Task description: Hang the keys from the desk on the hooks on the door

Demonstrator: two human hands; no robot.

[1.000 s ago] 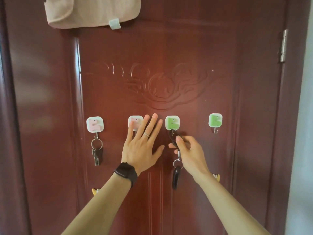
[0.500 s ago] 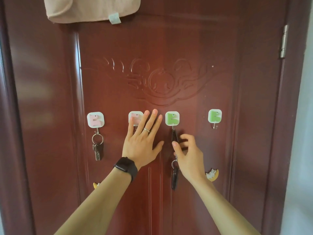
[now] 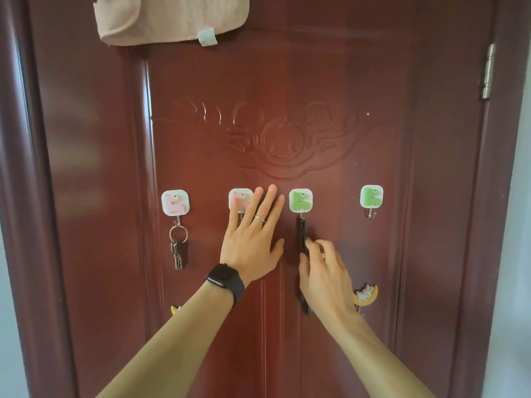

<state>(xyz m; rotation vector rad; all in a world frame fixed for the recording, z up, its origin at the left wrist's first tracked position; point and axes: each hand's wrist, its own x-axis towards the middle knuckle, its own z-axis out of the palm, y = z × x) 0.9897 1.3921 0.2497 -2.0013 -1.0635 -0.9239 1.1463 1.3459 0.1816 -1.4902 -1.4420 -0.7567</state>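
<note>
Four square hooks sit in a row on the dark red door (image 3: pixel 287 81). A metal key bunch (image 3: pixel 178 249) hangs on its ring from the far-left pink hook (image 3: pixel 174 202). My left hand (image 3: pixel 253 242) lies flat on the door, its fingers over part of the second pink hook (image 3: pixel 239 196). A black key strap (image 3: pixel 302 234) hangs from the third, green hook (image 3: pixel 300 200). My right hand (image 3: pixel 324 277) is just below, fingers loosened and spread, thumb and forefinger tips beside the strap. The hand hides the strap's lower part. The far-right green hook (image 3: pixel 371 196) is bare.
A pink towel (image 3: pixel 172 18) hangs over the door's top. A moon sticker (image 3: pixel 365 295) sits low on the right and a yellow sticker (image 3: pixel 175 309) low on the left. The metal hinge (image 3: pixel 487 71) and the door frame are at the right edge.
My right hand has slid down the black strap from the green hook and loosened its pinch. The strap now hangs straight. My left hand has stayed flat on the door.
</note>
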